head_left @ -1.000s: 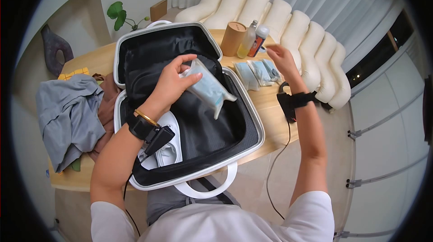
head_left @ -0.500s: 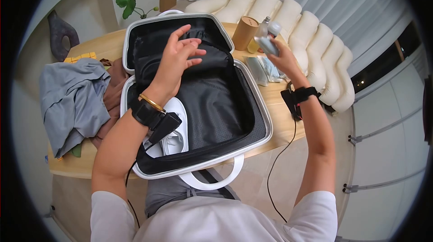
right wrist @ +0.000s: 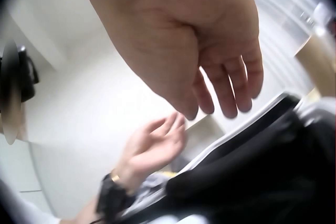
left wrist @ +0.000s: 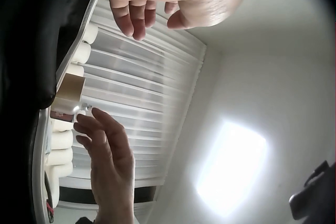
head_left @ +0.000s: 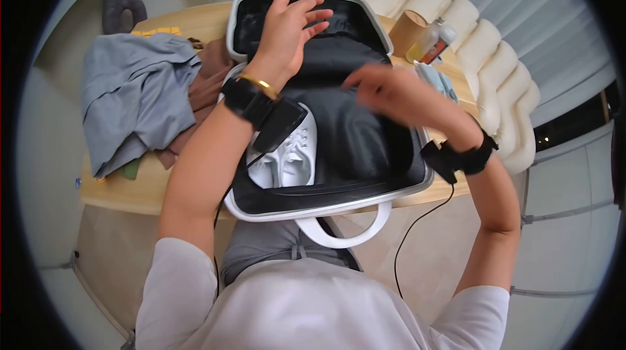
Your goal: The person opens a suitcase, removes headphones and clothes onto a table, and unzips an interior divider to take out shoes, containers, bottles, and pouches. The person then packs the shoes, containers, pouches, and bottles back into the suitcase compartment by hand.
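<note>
An open suitcase with a white rim and black lining lies on the table in the head view. White shoes sit in its left side, partly covered by the left wrist's camera. My left hand is held over the suitcase's far left part, fingers spread and holding nothing. Blurred by motion, my right hand hovers above the right half; the right wrist view shows its fingers loosely bent around nothing. Blue-and-white packets lie right of the suitcase, partly hidden behind its edge and the right hand.
Grey clothing and a brown garment are heaped left of the suitcase. A cardboard tube, a yellowish bottle and an orange-labelled bottle stand at the back right. A cream sofa lies beyond the table.
The packet once in my left hand is gone from it. My right hand held a pale packet by the bottles, then swung left over the suitcase and is now without it. The head view has shifted.
</note>
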`<state>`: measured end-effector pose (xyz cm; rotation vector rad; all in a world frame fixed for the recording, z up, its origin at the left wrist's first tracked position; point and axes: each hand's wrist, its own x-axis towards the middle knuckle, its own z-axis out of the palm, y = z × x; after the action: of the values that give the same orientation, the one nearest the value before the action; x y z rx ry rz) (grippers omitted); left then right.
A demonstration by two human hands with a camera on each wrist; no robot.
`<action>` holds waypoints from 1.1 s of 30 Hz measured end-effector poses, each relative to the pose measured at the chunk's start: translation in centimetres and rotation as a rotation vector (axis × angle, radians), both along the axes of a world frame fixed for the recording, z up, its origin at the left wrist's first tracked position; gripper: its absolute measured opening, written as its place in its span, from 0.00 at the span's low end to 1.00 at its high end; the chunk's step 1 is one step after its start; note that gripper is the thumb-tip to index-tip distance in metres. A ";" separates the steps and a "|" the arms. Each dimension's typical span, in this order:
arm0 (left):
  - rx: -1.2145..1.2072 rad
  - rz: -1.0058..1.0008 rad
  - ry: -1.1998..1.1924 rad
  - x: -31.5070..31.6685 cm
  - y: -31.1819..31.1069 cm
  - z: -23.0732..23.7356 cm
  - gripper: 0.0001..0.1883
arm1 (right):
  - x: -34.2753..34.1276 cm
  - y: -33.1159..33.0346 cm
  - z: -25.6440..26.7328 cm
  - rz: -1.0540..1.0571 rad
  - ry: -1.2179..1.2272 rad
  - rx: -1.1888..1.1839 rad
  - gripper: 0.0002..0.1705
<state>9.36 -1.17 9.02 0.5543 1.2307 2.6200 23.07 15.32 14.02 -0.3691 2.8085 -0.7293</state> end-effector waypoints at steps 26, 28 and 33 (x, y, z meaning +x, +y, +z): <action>-0.140 -0.060 -0.070 -2.5 -1.0 -1.7 0.17 | 6.3 2.9 -1.4 -0.570 0.699 -0.367 0.32; -0.178 -0.075 -0.030 -1.8 -0.7 -1.3 0.17 | 8.9 2.5 3.1 -0.900 0.536 -1.120 0.26; -0.376 -0.151 0.100 -0.2 0.2 -0.7 0.18 | 12.5 12.5 -1.5 -0.603 0.747 0.061 0.15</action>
<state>9.16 -0.95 8.30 0.6799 1.5937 2.1848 35.61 27.78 12.56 0.3171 3.7027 -0.7106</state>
